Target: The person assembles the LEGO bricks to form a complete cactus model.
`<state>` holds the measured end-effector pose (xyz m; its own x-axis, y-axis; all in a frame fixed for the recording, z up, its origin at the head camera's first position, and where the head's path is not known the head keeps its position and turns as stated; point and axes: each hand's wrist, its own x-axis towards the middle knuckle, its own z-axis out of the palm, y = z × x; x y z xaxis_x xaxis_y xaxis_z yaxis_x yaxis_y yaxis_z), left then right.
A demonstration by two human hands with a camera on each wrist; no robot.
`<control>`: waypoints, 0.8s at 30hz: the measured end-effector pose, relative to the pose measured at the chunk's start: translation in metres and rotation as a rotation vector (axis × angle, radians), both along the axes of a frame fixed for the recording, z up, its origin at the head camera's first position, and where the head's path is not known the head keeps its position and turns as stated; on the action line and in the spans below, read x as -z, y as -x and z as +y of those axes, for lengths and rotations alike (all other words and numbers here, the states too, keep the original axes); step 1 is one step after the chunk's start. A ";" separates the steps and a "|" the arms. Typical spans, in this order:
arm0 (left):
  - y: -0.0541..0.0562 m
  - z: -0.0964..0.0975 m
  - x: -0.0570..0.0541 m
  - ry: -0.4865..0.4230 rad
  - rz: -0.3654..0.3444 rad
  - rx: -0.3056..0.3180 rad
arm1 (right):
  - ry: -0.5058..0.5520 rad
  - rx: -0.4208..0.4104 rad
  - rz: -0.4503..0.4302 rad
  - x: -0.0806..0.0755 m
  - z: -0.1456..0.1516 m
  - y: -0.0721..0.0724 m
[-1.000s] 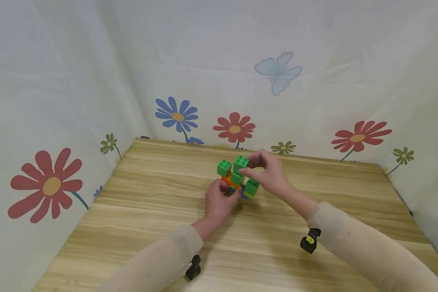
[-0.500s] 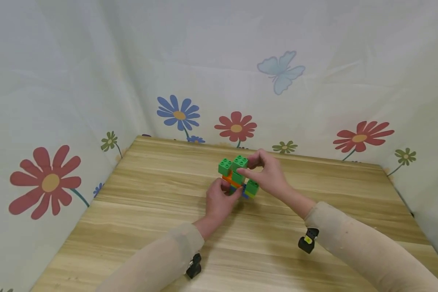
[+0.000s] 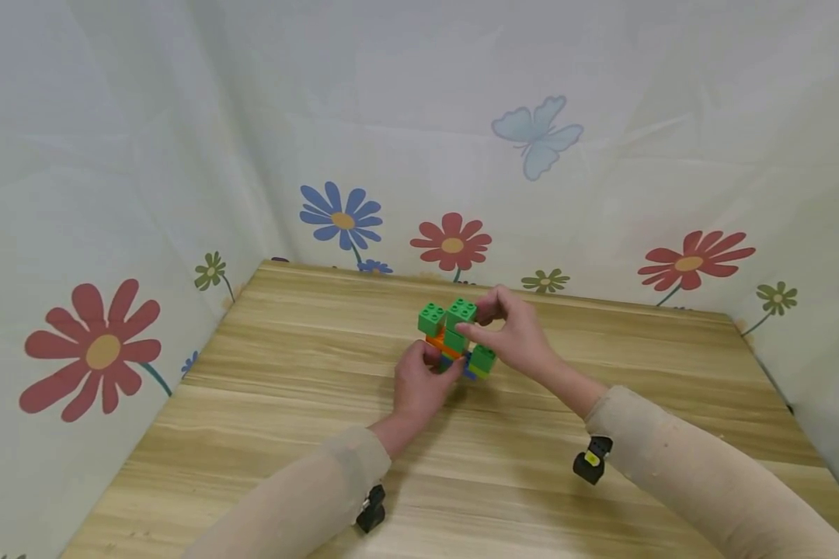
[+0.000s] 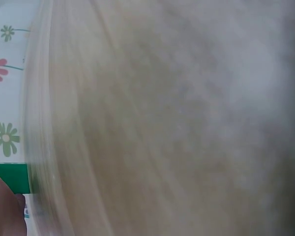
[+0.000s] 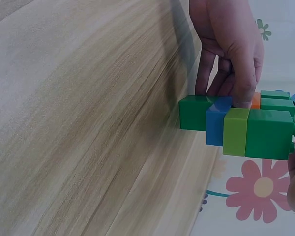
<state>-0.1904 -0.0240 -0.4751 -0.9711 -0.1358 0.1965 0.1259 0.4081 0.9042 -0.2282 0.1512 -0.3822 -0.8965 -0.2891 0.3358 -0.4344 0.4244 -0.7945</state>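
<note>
A small toy-brick build stands upright on the wooden table in the head view. My left hand [image 3: 422, 384] grips its lower part below the orange brick [image 3: 443, 346]. At the top, my right hand [image 3: 517, 334] pinches a green brick [image 3: 461, 313] above another green brick [image 3: 454, 341]. Another green brick [image 3: 431, 318] sits on the left end of the orange one. In the right wrist view, a green brick [image 5: 192, 113] meets the table, with a blue brick [image 5: 218, 121], a lime brick [image 5: 235, 132] and a green brick [image 5: 270, 133] stacked on it. The left wrist view shows little of the build.
Pale wood-grain tabletop [image 3: 287, 357] surrounds the build. A white curtain with flowers and a butterfly [image 3: 537, 138] hangs behind and at both sides. Black wrist cameras [image 3: 372, 509] are strapped at both sleeve cuffs.
The topmost green brick, in my right hand, has shifted slightly, and the studs of the green brick below it no longer show. My left hand keeps its hold; the head view has shifted a little.
</note>
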 end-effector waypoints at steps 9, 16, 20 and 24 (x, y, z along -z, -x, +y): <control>0.001 0.000 -0.001 0.010 0.000 -0.008 | -0.040 -0.026 0.013 0.000 0.002 0.002; -0.001 0.001 -0.001 -0.001 -0.026 -0.005 | -0.108 -0.064 0.023 -0.004 0.006 0.005; -0.002 0.001 -0.001 0.002 -0.015 0.000 | -0.111 -0.068 0.012 -0.008 0.009 0.004; -0.001 0.002 -0.001 0.005 0.008 -0.002 | -0.087 -0.086 0.034 -0.012 0.008 0.003</control>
